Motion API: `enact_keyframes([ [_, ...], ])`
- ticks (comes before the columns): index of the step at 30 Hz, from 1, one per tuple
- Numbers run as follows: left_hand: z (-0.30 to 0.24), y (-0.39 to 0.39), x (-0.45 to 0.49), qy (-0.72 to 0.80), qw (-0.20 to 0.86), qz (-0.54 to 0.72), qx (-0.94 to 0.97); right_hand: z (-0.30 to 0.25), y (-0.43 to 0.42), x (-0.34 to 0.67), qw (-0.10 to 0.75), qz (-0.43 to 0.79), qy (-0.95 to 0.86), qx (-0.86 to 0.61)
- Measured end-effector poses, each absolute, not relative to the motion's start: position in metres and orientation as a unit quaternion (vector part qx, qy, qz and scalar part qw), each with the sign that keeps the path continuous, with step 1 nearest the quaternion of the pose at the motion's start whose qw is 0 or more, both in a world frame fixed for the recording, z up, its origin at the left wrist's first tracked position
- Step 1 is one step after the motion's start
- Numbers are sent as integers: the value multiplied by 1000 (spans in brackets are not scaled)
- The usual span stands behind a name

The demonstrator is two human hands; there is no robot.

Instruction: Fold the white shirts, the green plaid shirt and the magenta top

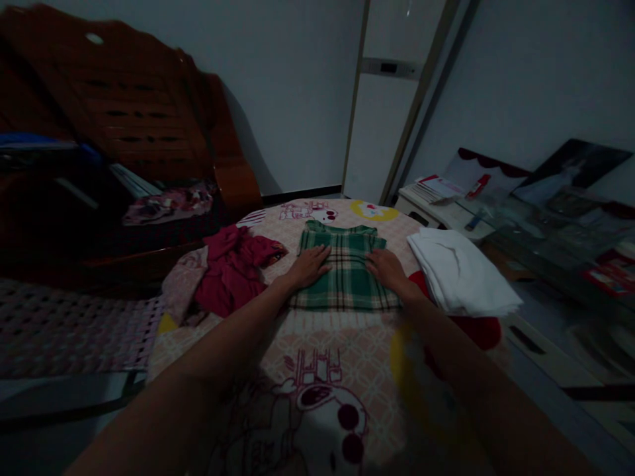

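Observation:
A green plaid garment [342, 274], folded into a rough rectangle, lies flat in front of me with its neckline edge at the far side. My left hand [310, 266] rests on its left part, fingers stretched out. On the right part lies my right hand [387, 268], also flat with the fingers extended. Neither hand grips anything. Beneath the garment is a patterned cloth [342, 334] with cartoon figures, covering a round-ended table. Left of the garment sits a crumpled dark pink cloth [231, 271]. A stack of folded white cloth [459, 271] lies to the right.
A carved wooden bench [139, 119] with clothes on it stands at the left, near a woven seat [74, 327]. A tall white cabinet unit [384, 125] is at the back. Along the right runs a glass-topped table [536, 225] with papers and boxes.

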State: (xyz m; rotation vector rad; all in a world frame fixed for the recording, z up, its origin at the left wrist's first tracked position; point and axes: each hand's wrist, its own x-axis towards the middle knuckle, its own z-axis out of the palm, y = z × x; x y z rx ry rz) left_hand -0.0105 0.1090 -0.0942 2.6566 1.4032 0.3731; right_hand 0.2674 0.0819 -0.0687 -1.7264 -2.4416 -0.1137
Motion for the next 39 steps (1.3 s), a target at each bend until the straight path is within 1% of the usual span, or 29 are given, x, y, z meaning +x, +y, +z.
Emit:
enact_keyframes([
  [2, -96, 105, -14, 503, 44, 99, 857, -76, 73, 271, 77, -24, -794, -602],
  [5, -91, 102, -21, 540, 29, 87, 836, -75, 63, 279, 107, -17, -733, -671],
  [10, -77, 86, -38, 556, 60, 122, 820, -62, 34, 294, 175, 41, -681, -710],
  [12, -73, 75, -50, 567, 75, 144, 808, -59, 19, 299, 210, 84, -676, -701],
  [15, -67, 59, -70, 593, 103, 172, 780, -59, -3, 304, 266, 188, -648, -689],
  [17, -65, 49, -81, 600, 137, 186, 766, -61, -13, 305, 302, 263, -607, -686],
  [19, -64, 39, -87, 588, 184, 192, 764, -63, -19, 304, 330, 308, -574, -684],
  [21, -65, 29, -87, 576, 220, 201, 761, -66, -21, 302, 348, 319, -558, -683],
  [23, -67, 23, -83, 583, 230, 225, 746, -70, -20, 300, 364, 309, -547, -688],
  [28, -75, 17, -71, 603, 246, 300, 697, -77, -16, 296, 403, 299, -538, -678],
  [33, -82, 18, -66, 578, 293, 393, 652, -74, -17, 292, 461, 298, -524, -651],
  [36, -84, 18, -64, 566, 320, 421, 632, -73, -20, 290, 462, 328, -512, -646],
  [39, -82, 16, -63, 571, 320, 436, 618, -72, -23, 290, 445, 359, -514, -640],
])
